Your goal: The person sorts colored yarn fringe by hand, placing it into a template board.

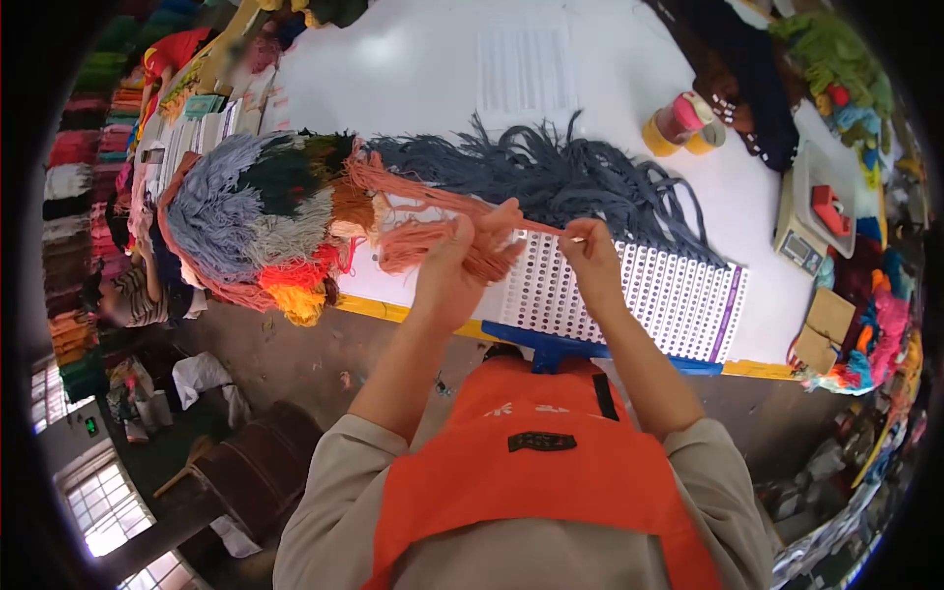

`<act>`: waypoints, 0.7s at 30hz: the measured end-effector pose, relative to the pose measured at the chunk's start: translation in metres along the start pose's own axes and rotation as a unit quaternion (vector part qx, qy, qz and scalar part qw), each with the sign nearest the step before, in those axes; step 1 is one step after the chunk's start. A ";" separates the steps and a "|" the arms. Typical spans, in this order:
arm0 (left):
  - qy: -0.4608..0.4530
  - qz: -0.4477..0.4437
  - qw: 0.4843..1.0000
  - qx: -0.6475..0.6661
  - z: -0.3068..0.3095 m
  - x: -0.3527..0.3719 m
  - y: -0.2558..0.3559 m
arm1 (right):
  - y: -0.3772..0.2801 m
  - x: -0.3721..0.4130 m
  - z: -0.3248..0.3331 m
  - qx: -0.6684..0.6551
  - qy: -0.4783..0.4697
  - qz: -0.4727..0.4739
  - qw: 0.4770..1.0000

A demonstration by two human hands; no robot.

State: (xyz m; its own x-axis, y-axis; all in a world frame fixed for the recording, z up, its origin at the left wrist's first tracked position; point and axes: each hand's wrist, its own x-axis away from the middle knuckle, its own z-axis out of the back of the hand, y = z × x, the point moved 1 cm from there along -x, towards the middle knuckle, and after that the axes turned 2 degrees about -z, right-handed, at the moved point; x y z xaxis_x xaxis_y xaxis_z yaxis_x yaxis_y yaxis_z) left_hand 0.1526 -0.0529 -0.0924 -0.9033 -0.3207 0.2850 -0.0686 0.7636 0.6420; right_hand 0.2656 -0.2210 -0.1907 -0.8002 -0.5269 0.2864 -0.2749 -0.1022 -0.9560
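My left hand (pixel 454 270) is closed around a hank of salmon-pink yarn (pixel 408 248), whose loose end hangs below the fingers. A thin strand stretches from it to my right hand (pixel 593 261), pinched between thumb and fingertips. Under my right hand lies a white board with rows of round holes (pixel 669 305) and a purple strip along its right end. Behind both hands spreads dark blue-grey yarn (pixel 580 182), its ends reaching over the board's far edge. On the left, a heap of many-coloured yarn hanks (pixel 221 202) touches the pink yarn.
A jar with a pink lid (pixel 678 123) stands at the back right of the white table (pixel 393 59). Farther right is a scale (pixel 801 241) with a red object in its tray. A printed sheet (pixel 526 69) lies at the back. Other people (pixel 138 295) are at the left.
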 end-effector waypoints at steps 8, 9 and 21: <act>-0.099 0.040 0.994 -0.017 -0.044 0.049 0.014 | -0.124 0.076 -0.050 0.009 -0.119 0.081 0.990; -0.083 0.017 0.995 -0.054 -0.050 0.055 0.019 | -0.125 0.079 -0.053 0.043 -0.103 0.136 0.984; -0.061 0.003 0.996 -0.061 -0.038 0.080 0.038 | -0.140 0.115 -0.063 -0.270 -0.116 -0.096 0.951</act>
State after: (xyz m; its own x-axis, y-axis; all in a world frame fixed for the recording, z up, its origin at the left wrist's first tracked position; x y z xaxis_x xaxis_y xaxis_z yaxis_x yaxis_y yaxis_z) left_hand 0.0937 -0.0710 -0.0177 -0.9491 -0.2398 0.2044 -0.0180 0.6887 0.7248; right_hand 0.1783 -0.2147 -0.0201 -0.5858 -0.7208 0.3705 -0.6876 0.2001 -0.6980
